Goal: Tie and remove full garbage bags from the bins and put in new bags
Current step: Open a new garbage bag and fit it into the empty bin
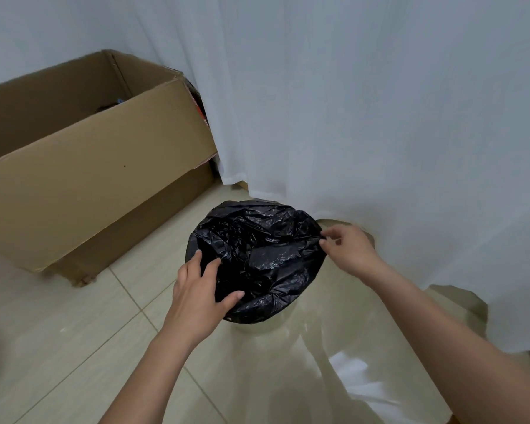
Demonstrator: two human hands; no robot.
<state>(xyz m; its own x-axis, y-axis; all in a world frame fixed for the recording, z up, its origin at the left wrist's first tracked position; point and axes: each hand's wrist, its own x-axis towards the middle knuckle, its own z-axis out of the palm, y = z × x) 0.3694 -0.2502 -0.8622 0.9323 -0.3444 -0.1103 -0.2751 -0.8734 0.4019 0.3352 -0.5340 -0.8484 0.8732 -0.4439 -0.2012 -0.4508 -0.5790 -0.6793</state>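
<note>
We look down at a black bag stretched over the mouth of a bin, of which only a pale sliver shows under the bag's near edge. The bin stands on the tiled floor, just below the middle of our view.

Our left hand lies on the bag's rim at 8 o'clock, its fingers spread and nearly straight, pressing the plastic over the edge, the thumb lying along the near side. Our right hand is at the rim's 3 o'clock, thumb and forefinger pinching a fold of the bag, the other fingers loosely curled behind.

A white curtain hangs from 12 to 3 o'clock, its hem touching the floor right behind the bin and trailing on toward 5 o'clock. A big open cardboard box sits at 10 o'clock, near the bin but apart from it; what lies inside it is too dark to tell
</note>
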